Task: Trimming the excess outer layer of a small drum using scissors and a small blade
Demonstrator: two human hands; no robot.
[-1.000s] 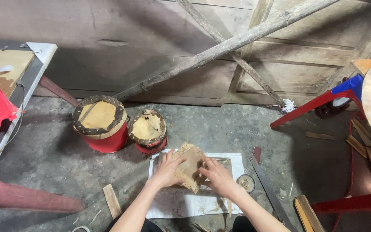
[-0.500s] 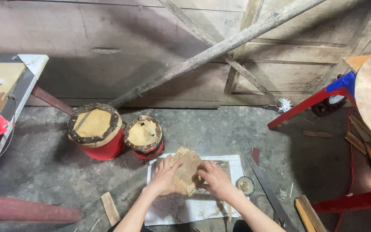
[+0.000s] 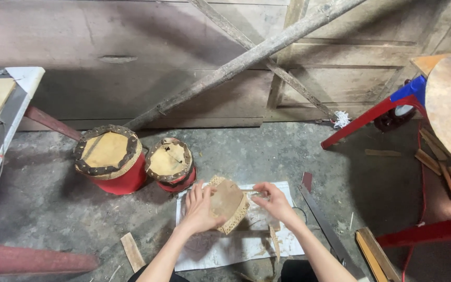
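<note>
Head view: concrete floor (image 3: 288, 151), plank wall (image 3: 147, 52); both grips on hide disc (image 3: 227, 201).

2 red drums (image 3: 131, 164), leaning wooden poles (image 3: 246, 57), metal ruler (image 3: 327, 224), wood scraps (image 3: 131, 251)

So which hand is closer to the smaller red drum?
Left. The left hand lies just below the smaller red drum, on the tan hide piece; the right hand sits farther right.
</note>
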